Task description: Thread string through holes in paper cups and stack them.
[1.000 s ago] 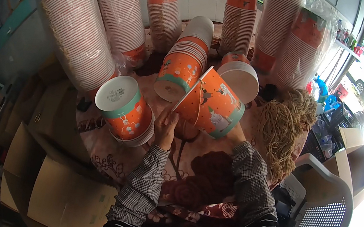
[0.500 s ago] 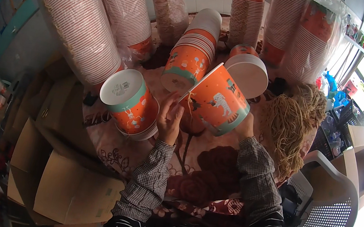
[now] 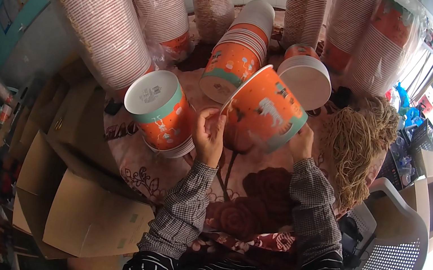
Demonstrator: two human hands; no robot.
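An orange paper bucket [image 3: 267,106] with a green base band, a white animal print and a pale rim is tilted on its side above the table. My right hand [image 3: 301,143] is closed round its base edge. My left hand [image 3: 208,138] is by the rim, thumb and fingers pinched together; what is between them is too small to make out. To the left, an upside-down stack of buckets [image 3: 161,117] shows a white bottom. Behind the held bucket, another bucket stack [image 3: 224,70] lies on its side. Right of that, a further stack [image 3: 307,81] lies with its open mouth toward me.
Tall plastic-wrapped bucket stacks [image 3: 98,18] line the table's back. A bundle of tan cords [image 3: 353,143] hangs over the patterned cloth's [image 3: 164,175] right side. An open cardboard box [image 3: 94,215] stands at lower left, a grey plastic chair [image 3: 387,261] at right.
The whole view has shifted slightly, with the table appearing higher and farther right. The held bucket has turned a little; both hands keep their places at its rim and base.
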